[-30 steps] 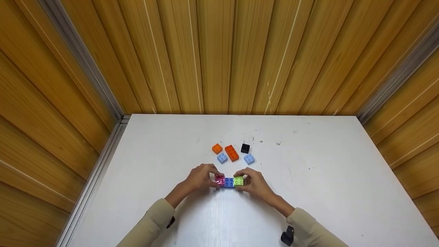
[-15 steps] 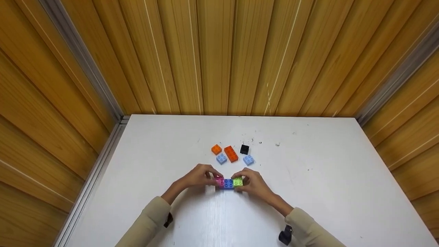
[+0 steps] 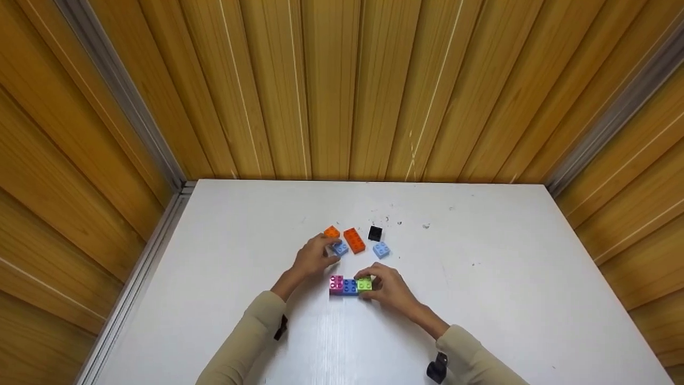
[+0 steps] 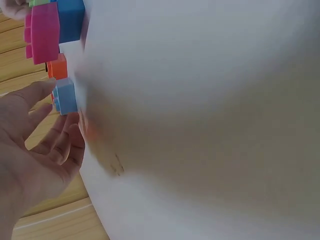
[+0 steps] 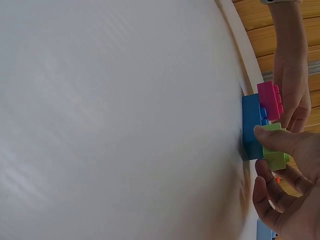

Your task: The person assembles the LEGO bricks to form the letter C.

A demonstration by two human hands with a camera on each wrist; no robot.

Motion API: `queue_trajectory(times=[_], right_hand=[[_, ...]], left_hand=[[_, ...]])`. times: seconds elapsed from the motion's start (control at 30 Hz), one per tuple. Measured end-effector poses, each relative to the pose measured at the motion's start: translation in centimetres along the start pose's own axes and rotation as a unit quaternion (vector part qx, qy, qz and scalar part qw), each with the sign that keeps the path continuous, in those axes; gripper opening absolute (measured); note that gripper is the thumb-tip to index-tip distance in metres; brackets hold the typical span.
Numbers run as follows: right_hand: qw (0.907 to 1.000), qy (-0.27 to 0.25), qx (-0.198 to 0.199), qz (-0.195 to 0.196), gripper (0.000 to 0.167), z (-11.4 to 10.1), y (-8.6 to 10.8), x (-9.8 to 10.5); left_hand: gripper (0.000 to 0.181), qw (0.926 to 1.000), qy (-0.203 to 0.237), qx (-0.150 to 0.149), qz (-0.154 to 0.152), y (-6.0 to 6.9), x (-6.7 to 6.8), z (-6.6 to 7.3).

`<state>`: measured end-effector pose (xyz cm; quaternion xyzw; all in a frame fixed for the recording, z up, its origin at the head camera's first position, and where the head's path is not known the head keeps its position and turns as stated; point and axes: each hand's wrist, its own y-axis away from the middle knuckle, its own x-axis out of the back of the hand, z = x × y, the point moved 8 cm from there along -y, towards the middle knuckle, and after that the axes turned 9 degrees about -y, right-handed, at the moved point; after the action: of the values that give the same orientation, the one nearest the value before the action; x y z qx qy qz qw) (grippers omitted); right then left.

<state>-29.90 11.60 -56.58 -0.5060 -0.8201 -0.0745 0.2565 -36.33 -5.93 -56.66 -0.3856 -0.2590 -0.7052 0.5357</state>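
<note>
In the head view a long blue brick (image 3: 350, 286) lies on the white table, a pink brick (image 3: 336, 285) on its left end and a lime green brick (image 3: 364, 284) on its right. My right hand (image 3: 394, 290) pinches the green brick between thumb and fingers; the right wrist view shows the same grip on the green brick (image 5: 274, 154). Farther back, my left hand (image 3: 311, 258) has its thumb and fingers spread around a light blue brick (image 3: 340, 248). Its fingertips are beside that brick (image 4: 66, 96) in the left wrist view; firm contact cannot be told.
Behind the hands lie an orange brick (image 3: 332, 231), partly covered by the left fingers, a long red-orange brick (image 3: 354, 240), a black brick (image 3: 375, 233) and a second light blue brick (image 3: 381, 249). A wood-patterned wall (image 3: 331, 107) stands along the table's back edge.
My left hand has let go of the pink brick and moved away from me to the left light blue brick. The right hand keeps its hold on the green brick.
</note>
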Motion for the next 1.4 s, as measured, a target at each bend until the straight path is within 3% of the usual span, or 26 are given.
queue_trajectory(times=[0.17, 0.43, 0.67, 0.9, 1.0, 1.13, 1.4], right_hand=[[1.0, 0.006, 0.005, 0.0, 0.035, -0.1, 0.0, -0.3], [0.9999, 0.016, -0.001, 0.002, 0.035, -0.2, 0.0, -0.2], [1.0, 0.005, -0.002, -0.005, 0.034, -0.4, 0.1, -0.7], [1.0, -0.004, 0.004, 0.002, 0.036, -0.5, 0.2, -0.5], [1.0, -0.002, 0.001, 0.002, 0.036, -0.4, 0.3, -0.4], [1.0, 0.005, 0.003, 0.003, 0.036, -0.5, 0.2, -0.3], [0.9999, 0.001, 0.008, 0.007, 0.035, -0.3, 0.4, -0.1]], left_hand=[[0.036, 0.9987, -0.049, 0.017, 0.003, 0.1, -0.3, 0.3], [0.03, 0.9967, -0.076, -0.001, 0.028, 0.9, 0.3, -0.4], [0.025, 0.9967, -0.075, 0.022, 0.022, 3.2, 2.2, -2.7], [0.028, 0.9987, -0.042, 0.026, 0.013, 4.6, 3.7, -4.0], [0.033, 0.9997, -0.013, 0.009, 0.019, 4.8, 4.1, -3.7], [0.038, 0.9987, 0.024, -0.039, 0.02, 5.1, 4.7, -2.2], [0.036, 0.9915, 0.061, -0.113, -0.017, 5.6, 4.5, 1.0]])
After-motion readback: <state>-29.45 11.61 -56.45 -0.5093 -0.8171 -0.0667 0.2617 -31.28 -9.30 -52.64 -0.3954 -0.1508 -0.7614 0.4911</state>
